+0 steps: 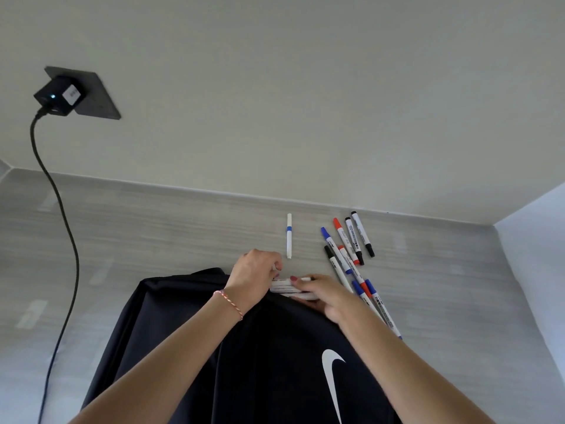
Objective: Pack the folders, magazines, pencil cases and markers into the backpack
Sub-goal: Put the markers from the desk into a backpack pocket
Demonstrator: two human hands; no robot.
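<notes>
While my left hand (pixel 255 270) and my right hand (pixel 324 296) meet at the far edge of the black backpack (pixel 244 347), both are closed around a small bundle of white markers (pixel 287 287) that lies across that edge. On the grey table (pixel 153 240), one white marker with a blue band (pixel 289 235) lies alone just beyond my hands. More markers with red, blue and black caps (pixel 351 249) lie scattered on my right, near the wall.

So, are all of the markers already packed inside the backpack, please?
No, several markers lie loose on the table beyond the backpack.
</notes>
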